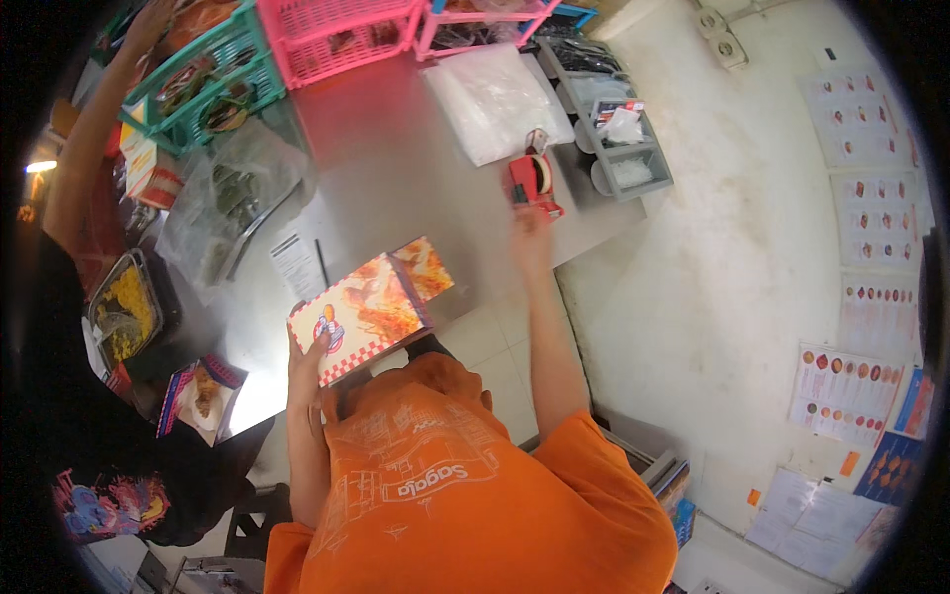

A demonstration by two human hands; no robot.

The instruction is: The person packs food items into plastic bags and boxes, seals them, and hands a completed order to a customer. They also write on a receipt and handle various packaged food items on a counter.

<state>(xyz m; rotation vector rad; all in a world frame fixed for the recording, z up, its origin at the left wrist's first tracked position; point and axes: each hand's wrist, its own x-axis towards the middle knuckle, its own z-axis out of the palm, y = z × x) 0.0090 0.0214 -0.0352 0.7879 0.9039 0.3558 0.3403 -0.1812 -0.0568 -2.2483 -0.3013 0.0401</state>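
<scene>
My left hand [304,364] grips a printed cardboard food box [364,312], thumb on its upper face. The box shows fried food and a red-and-white check edge, and is held tilted in front of my orange shirt. A flap-like panel [424,267] with the same kind of food print sticks out past its far end. My right hand [531,234] reaches forward to the near end of a red tape dispenser [528,182] with a tape roll in it. Blur hides whether the fingers hold tape or the dispenser itself.
The metal table [356,178] carries a receipt [297,263], a pen [320,261], plastic bags [497,100] and a grey organizer [657,174]. Pink [349,44] and green [260,82] baskets stand behind. At left, a person [44,334] stands by an open food box [204,397] and a tray of yellow food [133,304].
</scene>
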